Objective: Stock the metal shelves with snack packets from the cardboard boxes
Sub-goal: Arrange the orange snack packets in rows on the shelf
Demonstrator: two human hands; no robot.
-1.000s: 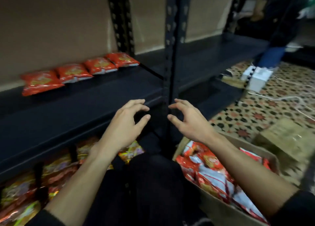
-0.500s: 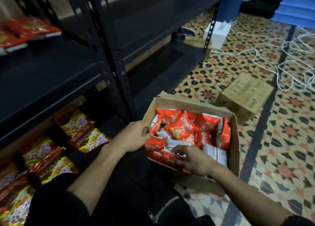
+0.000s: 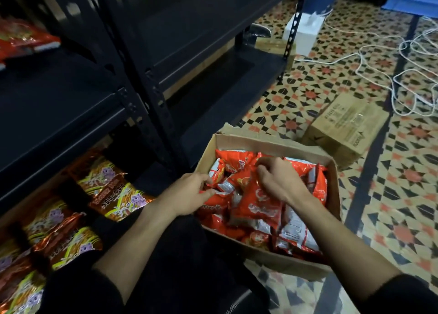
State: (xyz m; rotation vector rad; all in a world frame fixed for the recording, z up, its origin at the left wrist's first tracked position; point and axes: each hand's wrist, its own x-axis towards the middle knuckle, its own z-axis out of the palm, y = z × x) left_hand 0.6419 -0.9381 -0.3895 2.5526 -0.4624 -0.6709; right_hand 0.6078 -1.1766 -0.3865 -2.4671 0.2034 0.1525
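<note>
Biggest thing first: the patterned tile floor (image 3: 403, 207) takes up the whole right side, with a loose white cable (image 3: 379, 60) snaking over it, so not much tidy room over there. The metal shelves (image 3: 71, 95) fill the left. The middle board is mostly bare, with a few red ones (image 3: 23, 38) parked at the back left, and the bottom level holds orange-and-yellow packets (image 3: 106, 185).

The open cardboard box (image 3: 267, 140) sits on the floor just right of the shelf post, its long side running away from the person. A closed box (image 3: 346, 126) sits further out.

Here's the bit that matters: the red packets (image 3: 256, 207) are jumbled right under both hands, and the shelf they need to reach is up and to the left. The one on top lies roughly lengthwise, pointing away from the person.

The left hand (image 3: 189, 192) is nearer the shelves and pinches a packet edge at the box's left wall. The right hand (image 3: 279, 181) is curled down into the pile, gripping near a packet's top. I can't tell if that's one packet or several, since the fingers are buried.
</note>
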